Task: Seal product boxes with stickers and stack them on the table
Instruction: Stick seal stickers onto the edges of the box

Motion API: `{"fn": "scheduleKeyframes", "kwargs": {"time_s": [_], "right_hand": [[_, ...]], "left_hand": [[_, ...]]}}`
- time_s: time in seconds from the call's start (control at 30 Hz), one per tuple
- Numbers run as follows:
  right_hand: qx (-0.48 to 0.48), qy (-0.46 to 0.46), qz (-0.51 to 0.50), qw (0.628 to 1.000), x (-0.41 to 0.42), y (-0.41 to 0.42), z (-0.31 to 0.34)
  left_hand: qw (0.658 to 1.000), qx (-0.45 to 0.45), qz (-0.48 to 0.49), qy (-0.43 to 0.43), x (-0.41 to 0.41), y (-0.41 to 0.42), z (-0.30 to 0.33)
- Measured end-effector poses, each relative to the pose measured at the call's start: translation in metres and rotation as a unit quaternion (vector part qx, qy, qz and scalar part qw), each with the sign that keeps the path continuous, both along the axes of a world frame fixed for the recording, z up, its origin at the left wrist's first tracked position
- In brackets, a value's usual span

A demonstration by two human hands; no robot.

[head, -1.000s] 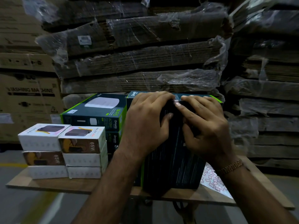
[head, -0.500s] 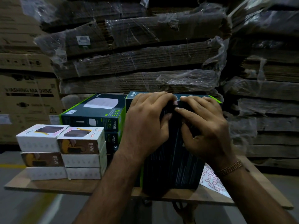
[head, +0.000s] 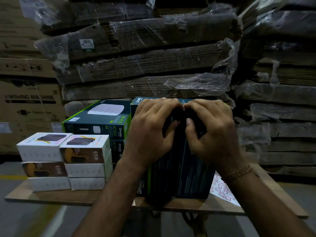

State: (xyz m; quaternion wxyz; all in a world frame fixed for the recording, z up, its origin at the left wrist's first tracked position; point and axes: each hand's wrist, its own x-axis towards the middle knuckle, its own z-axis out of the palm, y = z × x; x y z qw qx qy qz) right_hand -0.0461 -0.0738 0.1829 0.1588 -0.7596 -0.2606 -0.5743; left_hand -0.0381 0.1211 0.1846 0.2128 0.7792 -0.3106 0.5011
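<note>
A dark Omada product box (head: 179, 173) stands upright on the wooden table (head: 51, 196), tilted toward me. My left hand (head: 150, 134) grips its upper left edge with curled fingers. My right hand (head: 212, 132) curls over the upper right edge, its fingers meeting the left hand's at the top middle, where a small pale sticker edge (head: 183, 107) shows. A stack of dark Omada boxes (head: 99, 122) sits behind on the left. The sticker sheet (head: 222, 190) lies on the table under my right wrist.
Several white 65W charger boxes (head: 68, 159) are stacked at the table's left. Wrapped bundles of flat cardboard (head: 145, 65) rise right behind the table. Large brown cartons (head: 29, 100) stand at far left. The floor lies below the table's front edge.
Both hands have curled further over the box's top edge, with fingertips now meeting at the top middle. The camera has shifted slightly.
</note>
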Motion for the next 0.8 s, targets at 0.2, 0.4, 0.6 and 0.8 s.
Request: {"fn": "scheduleKeyframes", "kwargs": {"time_s": [0.2,0.4,0.6,0.8], "right_hand": [[0.075,0.052,0.011,0.996,0.006,0.006,0.022],[0.066,0.095,0.031,0.993,0.005,0.002,0.032],[0.046,0.12,0.054,0.99,0.004,-0.006,0.037],[0.06,0.12,0.079,0.988,-0.001,-0.011,0.034]], "left_hand": [[0.995,-0.101,0.018,0.014,-0.006,-0.015,0.01],[0.991,-0.124,0.041,0.028,-0.004,-0.022,0.018],[0.992,-0.093,0.008,0.08,-0.004,-0.011,0.023],[0.992,-0.044,-0.024,0.116,-0.005,0.005,0.02]]}}
